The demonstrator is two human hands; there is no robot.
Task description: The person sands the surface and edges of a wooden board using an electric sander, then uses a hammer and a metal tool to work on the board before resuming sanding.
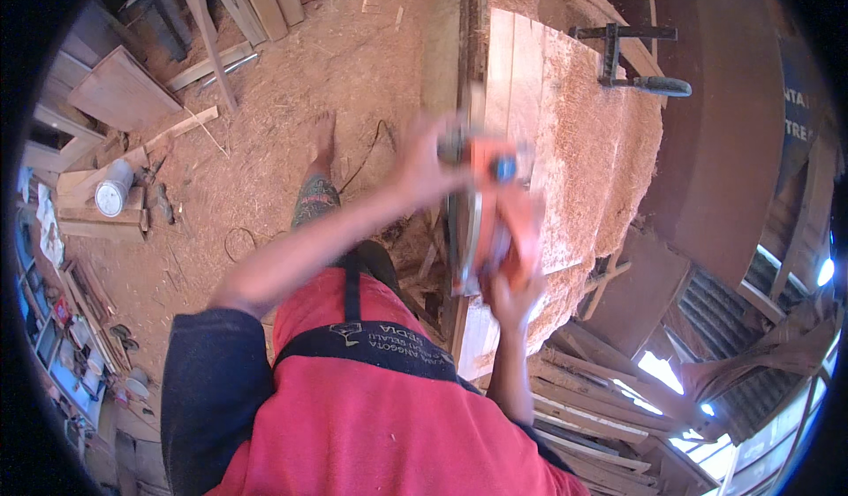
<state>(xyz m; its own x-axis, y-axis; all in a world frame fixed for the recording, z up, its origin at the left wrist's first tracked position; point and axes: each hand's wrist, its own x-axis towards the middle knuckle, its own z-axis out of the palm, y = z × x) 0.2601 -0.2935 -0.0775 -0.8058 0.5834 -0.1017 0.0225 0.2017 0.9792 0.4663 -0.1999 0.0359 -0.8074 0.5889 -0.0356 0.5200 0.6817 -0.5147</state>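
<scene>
Together, our left hand (422,171) and right hand (512,297) wrap their fingers closed around the orange power planer (496,218), steadying it flat on the sawdust-covered plank (583,143).

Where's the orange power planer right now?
Head view, centre-right: the orange power planer rests on the sawdust-covered plank, held between the left hand and right hand.

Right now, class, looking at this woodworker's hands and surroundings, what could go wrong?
1. Both the left hand and right hand grip the orange power tool at the plank edge; a slip could bring fingers near its working part.
2. A bare foot stands on sawdust-covered floor near a cable, risking tripping.
</scene>
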